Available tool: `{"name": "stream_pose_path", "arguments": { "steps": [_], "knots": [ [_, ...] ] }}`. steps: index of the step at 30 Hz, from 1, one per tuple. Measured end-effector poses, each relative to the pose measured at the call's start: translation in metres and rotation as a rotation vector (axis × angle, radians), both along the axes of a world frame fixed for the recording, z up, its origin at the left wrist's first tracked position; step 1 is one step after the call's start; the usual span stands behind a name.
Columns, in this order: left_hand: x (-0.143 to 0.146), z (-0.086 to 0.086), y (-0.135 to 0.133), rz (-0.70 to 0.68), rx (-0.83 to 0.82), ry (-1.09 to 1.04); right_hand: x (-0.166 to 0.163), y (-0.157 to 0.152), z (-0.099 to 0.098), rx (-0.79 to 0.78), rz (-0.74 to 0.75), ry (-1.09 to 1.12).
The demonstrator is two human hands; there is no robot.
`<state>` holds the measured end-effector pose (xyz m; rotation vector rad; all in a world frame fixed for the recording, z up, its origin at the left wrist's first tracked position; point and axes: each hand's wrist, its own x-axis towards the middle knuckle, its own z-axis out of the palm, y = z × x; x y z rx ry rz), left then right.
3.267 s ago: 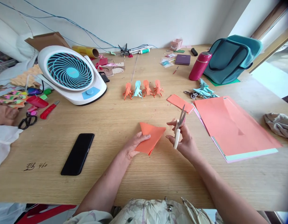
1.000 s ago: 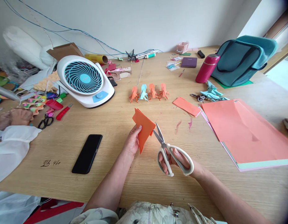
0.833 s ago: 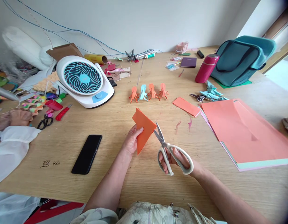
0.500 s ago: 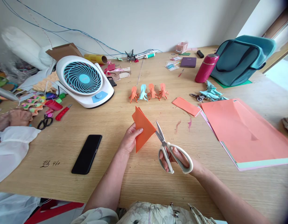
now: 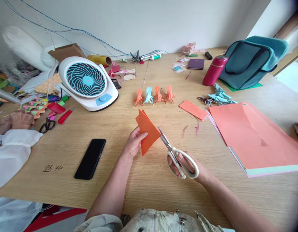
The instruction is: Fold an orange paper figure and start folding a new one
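Note:
A folded sheet of orange paper (image 5: 150,130) is pinched between the thumb and fingers of my left hand (image 5: 134,141), held up above the table. My right hand (image 5: 187,164) has its thumb and fingers through the white handles of a pair of scissors (image 5: 172,150). The blades are almost together, with their tips by the paper's right corner; whether they touch it I cannot tell. Beyond the paper stand several small folded-paper figures, among them a light blue one (image 5: 148,95) and an orange one (image 5: 169,94).
Left lie a black phone (image 5: 90,159), black-handled scissors (image 5: 47,125) and a red cutter (image 5: 66,116), near a co-worker's hands (image 5: 20,120). A fan (image 5: 87,83) stands behind. Rightward are orange strips (image 5: 193,110), stacked paper (image 5: 257,138), a pink bottle (image 5: 215,70) and a teal bag (image 5: 247,64).
The scissor blades have come closer together, and the handles with them. My left hand keeps hold of the orange paper, which has shifted only slightly.

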<state>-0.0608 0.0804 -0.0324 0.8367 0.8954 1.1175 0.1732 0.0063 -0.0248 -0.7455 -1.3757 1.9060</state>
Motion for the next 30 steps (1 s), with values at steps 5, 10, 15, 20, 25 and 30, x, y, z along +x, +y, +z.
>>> {"name": "stream_pose_path", "arguments": {
  "steps": [5,10,15,20,25,30],
  "knots": [
    [-0.0026,-0.0017,0.0005,0.009,0.006,0.014,0.0004,-0.0006,0.0030,-0.010,-0.027,-0.032],
    [-0.0031,-0.0012,0.0010,0.009,0.013,0.008,0.0003,-0.0015,0.0009,-0.034,-0.030,-0.035],
    [-0.0036,-0.0013,0.0019,0.022,0.018,0.011,0.0001,-0.0012,0.0001,-0.047,-0.033,-0.041],
    [-0.0043,-0.0019,0.0018,0.010,0.037,0.003,-0.0002,-0.0017,0.0010,-0.041,-0.026,-0.052],
    [-0.0040,-0.0011,0.0014,-0.005,0.045,0.026,-0.0004,-0.0013,0.0014,-0.040,-0.011,-0.068],
    [-0.0014,0.0009,-0.0004,-0.045,0.044,0.038,-0.0008,0.0003,0.0004,-0.067,-0.008,-0.068]
  ]
}}
